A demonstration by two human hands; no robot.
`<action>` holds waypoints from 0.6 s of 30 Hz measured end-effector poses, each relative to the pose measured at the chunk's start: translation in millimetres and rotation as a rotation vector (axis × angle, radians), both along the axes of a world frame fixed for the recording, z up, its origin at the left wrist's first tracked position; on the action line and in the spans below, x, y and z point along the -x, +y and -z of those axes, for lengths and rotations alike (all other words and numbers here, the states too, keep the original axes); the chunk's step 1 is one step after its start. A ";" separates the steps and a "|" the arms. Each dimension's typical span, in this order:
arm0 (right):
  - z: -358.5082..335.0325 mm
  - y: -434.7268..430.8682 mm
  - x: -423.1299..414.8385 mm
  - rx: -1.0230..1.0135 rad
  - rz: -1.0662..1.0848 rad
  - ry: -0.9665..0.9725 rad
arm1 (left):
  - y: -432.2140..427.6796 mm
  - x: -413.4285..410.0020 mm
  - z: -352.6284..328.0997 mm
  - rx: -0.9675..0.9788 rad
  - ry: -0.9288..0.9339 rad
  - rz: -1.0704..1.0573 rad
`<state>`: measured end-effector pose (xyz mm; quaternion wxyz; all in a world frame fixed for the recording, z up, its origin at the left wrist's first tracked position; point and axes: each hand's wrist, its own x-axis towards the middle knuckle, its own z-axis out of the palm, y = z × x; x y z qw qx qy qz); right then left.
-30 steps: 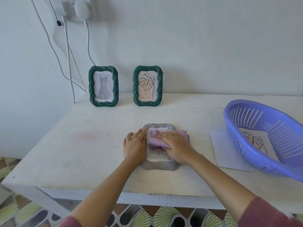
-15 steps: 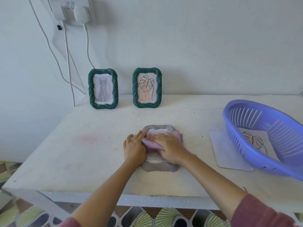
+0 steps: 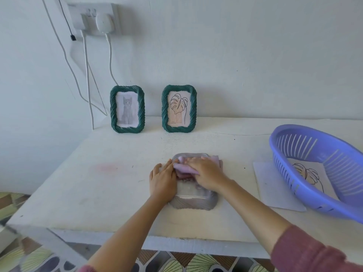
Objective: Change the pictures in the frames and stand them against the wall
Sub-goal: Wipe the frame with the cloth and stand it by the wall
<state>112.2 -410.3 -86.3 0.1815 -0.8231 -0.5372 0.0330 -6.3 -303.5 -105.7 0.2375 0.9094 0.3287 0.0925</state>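
Right, on my feed the grey frame (image 3: 194, 202) lies flat on the bench (image 3: 98, 183), close to the near edge and roughly midway across, glass side up. The left hand (image 3: 163, 179) rests on the frame's left side. Its fingers (image 3: 169, 166) are straight and close together, point toward the far wall and hold nothing. The right hand (image 3: 207, 174) covers the far half of the frame, its fingers (image 3: 193, 162) laid fairly flat on a lilac cloth (image 3: 184, 168) and pressing it onto the glass. The cloth is bunched under them and pokes out past the fingertips on the left and again at the frame's far right corner.

The frame itself has a grey, rope-like ribbed border with rounded corners and a clear pane that catches the light. I cannot make out what sits under the pane.

At the far side, two green frames stand upright against the wall: the cat frame (image 3: 113, 110) on the left and the leaf frame (image 3: 193, 108) to its right, a little apart. At the right edge a purple basket (image 3: 324, 195) sits partly on a white sheet (image 3: 275, 190), with a leaf drawing (image 3: 308, 173) inside it.
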 end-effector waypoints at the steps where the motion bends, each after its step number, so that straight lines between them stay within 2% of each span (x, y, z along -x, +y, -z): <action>1: 1.0 -4.6 8.9 0.000 -0.081 0.007 | 1.1 0.0 1.3 -0.015 0.005 0.017; 4: 0.2 -40.2 28.2 0.007 -0.233 0.023 | 3.6 -2.3 4.1 -0.046 0.017 0.032; 7: -4.9 -63.4 22.6 0.017 -0.240 0.006 | 2.8 -3.8 4.4 -0.037 -0.007 0.011; 13: -7.4 -12.6 -7.6 -0.045 0.143 0.025 | 1.9 -2.5 1.9 -0.018 -0.015 0.022; 15: -4.9 -6.9 2.1 -0.046 0.087 0.049 | 1.0 -1.0 0.6 -0.003 -0.020 0.026; 18: -6.8 -30.4 25.1 -0.006 -0.129 0.059 | 2.3 -1.4 0.6 -0.011 -0.017 0.043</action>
